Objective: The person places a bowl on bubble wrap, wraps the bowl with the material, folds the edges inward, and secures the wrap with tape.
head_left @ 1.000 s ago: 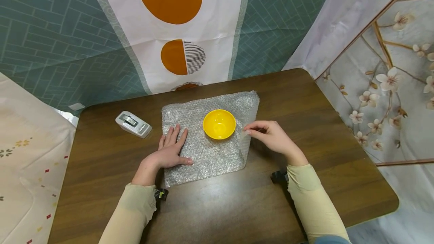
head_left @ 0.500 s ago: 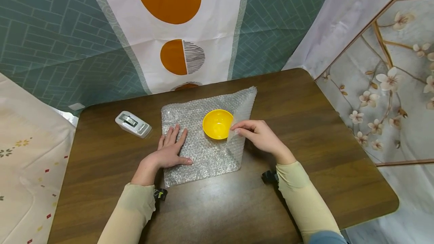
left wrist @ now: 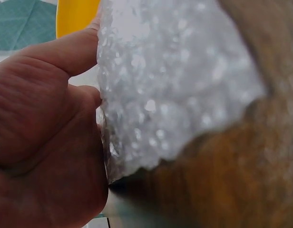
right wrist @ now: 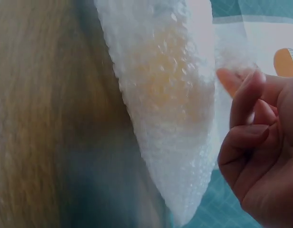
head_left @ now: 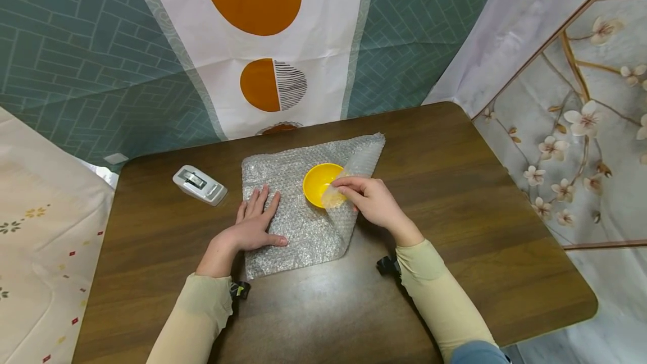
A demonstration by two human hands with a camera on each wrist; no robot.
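A yellow bowl (head_left: 317,183) stands upright on a sheet of bubble wrap (head_left: 298,240) in the middle of the table. My right hand (head_left: 373,202) pinches the sheet's right edge and holds it folded over the bowl's right side. In the right wrist view, yellow shows faintly through the raised bubble wrap (right wrist: 170,95). Spread flat, my left hand (head_left: 253,226) rests on the left part of the sheet. The left wrist view shows that hand's palm (left wrist: 46,123) beside the bubble wrap (left wrist: 170,76), with a bit of the bowl (left wrist: 76,18) behind.
A white and grey tape dispenser (head_left: 199,185) lies on the wooden table (head_left: 465,195), left of the sheet. A patterned cloth (head_left: 273,49) hangs behind the table's back edge. Pale floral curtains (head_left: 571,145) hang at the right.
My right hand has moved left, drawing the sheet's right edge up and over the right side of the bowl. The left hand has stayed in place.
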